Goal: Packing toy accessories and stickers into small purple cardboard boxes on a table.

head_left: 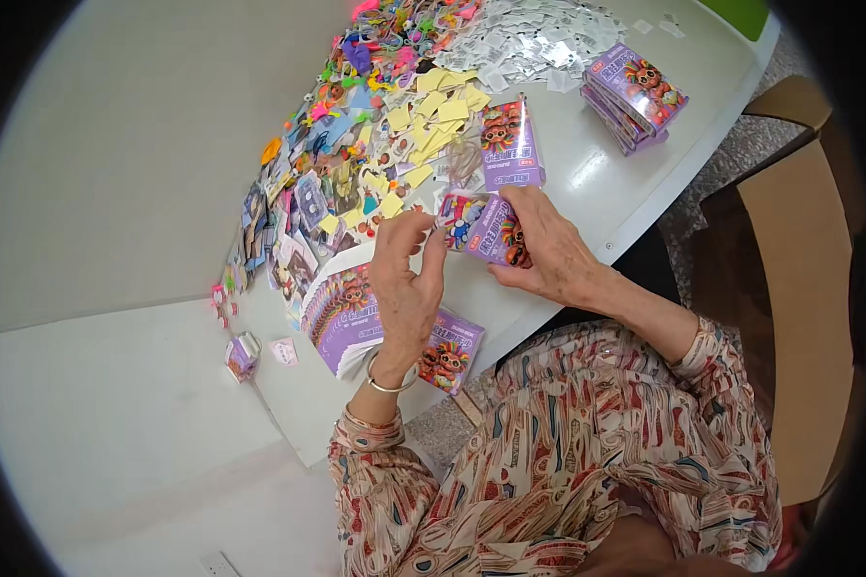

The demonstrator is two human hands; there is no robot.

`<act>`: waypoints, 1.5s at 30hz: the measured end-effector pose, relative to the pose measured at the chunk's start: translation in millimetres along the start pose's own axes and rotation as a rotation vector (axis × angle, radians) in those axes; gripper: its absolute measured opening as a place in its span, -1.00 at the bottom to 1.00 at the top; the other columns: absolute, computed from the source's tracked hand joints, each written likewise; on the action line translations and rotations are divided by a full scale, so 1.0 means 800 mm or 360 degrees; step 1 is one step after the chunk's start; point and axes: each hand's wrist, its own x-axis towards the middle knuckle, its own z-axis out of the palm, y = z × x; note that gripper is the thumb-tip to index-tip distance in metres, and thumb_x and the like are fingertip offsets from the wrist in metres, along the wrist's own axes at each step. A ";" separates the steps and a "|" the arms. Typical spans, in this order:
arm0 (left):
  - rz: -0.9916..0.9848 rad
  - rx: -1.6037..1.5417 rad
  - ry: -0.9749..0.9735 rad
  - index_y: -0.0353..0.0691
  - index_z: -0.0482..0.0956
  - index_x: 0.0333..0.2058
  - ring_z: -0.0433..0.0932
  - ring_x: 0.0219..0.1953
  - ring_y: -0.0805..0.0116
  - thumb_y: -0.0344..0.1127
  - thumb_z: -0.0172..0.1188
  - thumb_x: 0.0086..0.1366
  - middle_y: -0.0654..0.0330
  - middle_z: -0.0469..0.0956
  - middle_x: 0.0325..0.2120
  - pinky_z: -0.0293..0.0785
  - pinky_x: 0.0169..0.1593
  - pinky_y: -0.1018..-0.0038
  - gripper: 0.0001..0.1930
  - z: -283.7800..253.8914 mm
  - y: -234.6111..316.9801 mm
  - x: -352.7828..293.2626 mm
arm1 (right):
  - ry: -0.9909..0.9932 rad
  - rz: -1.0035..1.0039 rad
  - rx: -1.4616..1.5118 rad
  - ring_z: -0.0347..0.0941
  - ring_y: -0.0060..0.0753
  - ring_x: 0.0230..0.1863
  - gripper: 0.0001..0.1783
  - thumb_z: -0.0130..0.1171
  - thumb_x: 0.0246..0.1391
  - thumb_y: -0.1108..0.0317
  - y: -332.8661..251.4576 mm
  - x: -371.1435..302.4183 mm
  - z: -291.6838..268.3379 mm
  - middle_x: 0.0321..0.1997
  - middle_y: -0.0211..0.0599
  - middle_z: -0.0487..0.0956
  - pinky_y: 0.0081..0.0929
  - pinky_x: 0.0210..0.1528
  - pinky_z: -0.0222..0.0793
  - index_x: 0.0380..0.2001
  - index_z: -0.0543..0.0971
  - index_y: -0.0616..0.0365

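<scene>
My right hand (pixel 560 252) grips a small purple box (pixel 506 236) printed with cartoon figures, fingers along its upper side and thumb below. At the box's left end shows a colourful flat packet (pixel 462 217); how far it sits inside, I cannot tell. My left hand (pixel 404 274), with a bangle at the wrist, has thumb and fingers curled together at the packet's left edge. Below that hand lies a fanned stack of purple printed cards or flat boxes (pixel 332 322). Another purple box (pixel 450 351) rests beside my left wrist.
Behind my hands stands an upright purple box (pixel 512 144). Stacked purple boxes (pixel 637 91) sit at the far right. Heaps of yellow slips (pixel 443 111), silvery packets (pixel 539 43) and bright small toys (pixel 356 58) cover the back. A cardboard box (pixel 799 317) is beside me, right.
</scene>
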 end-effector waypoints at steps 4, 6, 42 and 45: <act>0.0197 0.0038 0.0033 -0.32 0.55 -0.30 0.52 -0.44 0.39 -0.53 0.18 0.20 0.11 0.49 -0.32 0.42 -0.32 0.52 -0.92 0.007 0.001 -0.002 | -0.0029 0.0097 -0.0003 0.37 0.14 -0.04 -0.02 0.44 -0.26 0.26 -0.006 0.001 -0.002 0.01 0.07 0.32 -0.16 -0.06 0.41 0.20 0.11 0.28; 0.0220 0.0045 -0.0025 -0.33 0.55 -0.28 0.53 -0.41 0.37 -0.53 0.18 0.21 0.10 0.49 -0.28 0.44 -0.30 0.51 -0.90 0.014 -0.003 -0.006 | 0.0002 0.0008 -0.0046 0.38 0.14 -0.03 -0.02 0.44 -0.26 0.26 -0.008 -0.001 0.000 0.02 0.07 0.32 -0.17 -0.07 0.42 0.20 0.12 0.28; 0.0027 -0.0400 -0.0005 -0.41 0.57 -0.15 0.53 -0.31 0.45 -0.53 0.21 0.21 0.07 0.55 -0.20 0.45 -0.18 0.57 -0.78 0.064 0.024 -0.012 | 0.0160 0.0048 0.0071 0.50 0.13 -0.33 -0.15 0.38 -0.30 0.23 0.001 0.013 -0.025 -0.11 0.09 0.41 -0.18 -0.28 0.45 0.06 0.21 0.27; 0.0171 -0.0262 0.0003 -0.40 0.55 -0.11 0.55 -0.25 0.43 -0.51 0.20 0.22 0.04 0.57 -0.18 0.47 -0.13 0.55 -0.75 0.055 0.026 -0.016 | 0.0113 0.0103 0.0053 0.52 0.18 -0.27 -0.08 0.38 -0.30 0.22 -0.004 0.012 -0.028 -0.07 0.18 0.43 -0.16 -0.22 0.46 0.12 0.16 0.33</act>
